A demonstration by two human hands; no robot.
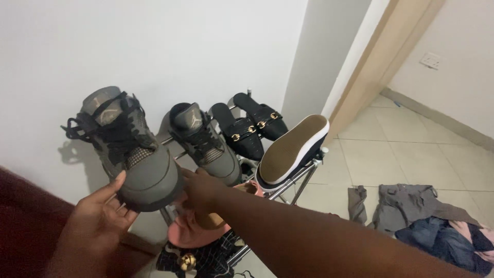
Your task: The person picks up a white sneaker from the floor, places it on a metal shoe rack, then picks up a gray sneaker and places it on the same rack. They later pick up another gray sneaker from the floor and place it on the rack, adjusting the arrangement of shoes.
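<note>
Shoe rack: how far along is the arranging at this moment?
Done: one grey sneaker and two black loafers sit on the rack's top tier. In hand: the left hand holds the matching grey high-top; the right hand reaches beside it. Left: a brown-soled shoe lies tipped, clothes on the floor.

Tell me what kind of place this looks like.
Probably a home hallway or entry corner. A metal shoe rack stands against a white wall and holds sneakers and black slippers, a pile of clothes lies on the tiled floor, and the left hand holds a grey high-top sneaker.
</note>
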